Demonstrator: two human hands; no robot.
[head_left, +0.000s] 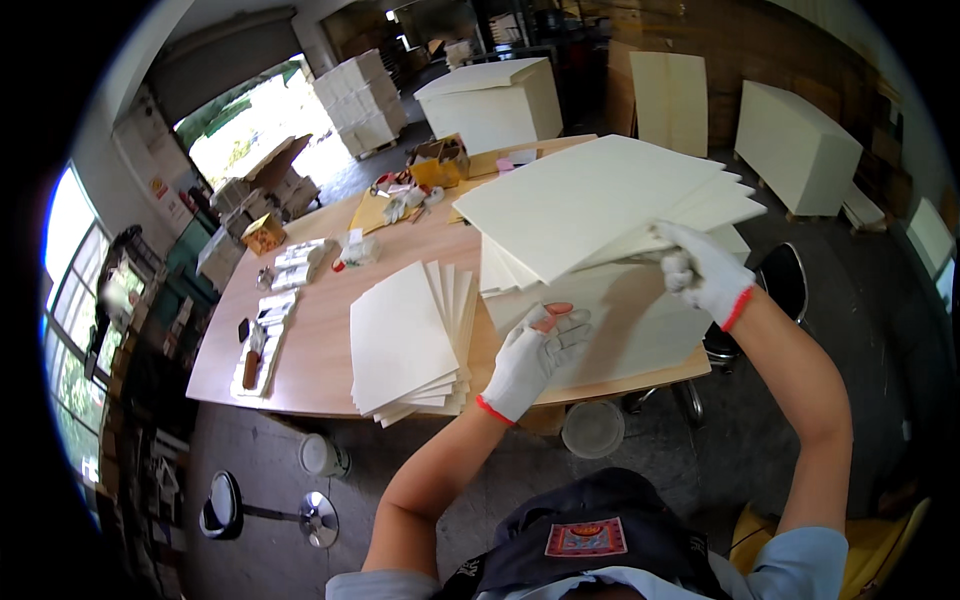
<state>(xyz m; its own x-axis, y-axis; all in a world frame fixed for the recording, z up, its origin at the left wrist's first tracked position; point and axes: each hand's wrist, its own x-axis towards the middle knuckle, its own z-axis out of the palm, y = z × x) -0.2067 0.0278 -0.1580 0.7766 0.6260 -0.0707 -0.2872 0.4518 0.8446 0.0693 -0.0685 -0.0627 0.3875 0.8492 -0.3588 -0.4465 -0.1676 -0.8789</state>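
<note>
A fanned stack of large white sheets [610,190] rests on top of a tall pale stack [610,330] at the table's right side. At the near right edge of the upper sheets, my right hand [705,275] in a white glove with a red cuff is closed, its fingertips pinching a sheet edge. My left hand [540,350], gloved the same way with bare thumb and finger tips showing, is held in front of the tall stack with fingers stretched and nothing in it. Left of it lies a fanned pile of smaller white sheets [405,340].
The wooden table [310,350] carries tools on white wraps [265,345] at left and a yellow box [438,165] at the back. Below are a lidded bucket [325,455], a round tub [593,430] and a stool [222,505]. A black chair [785,285] stands right.
</note>
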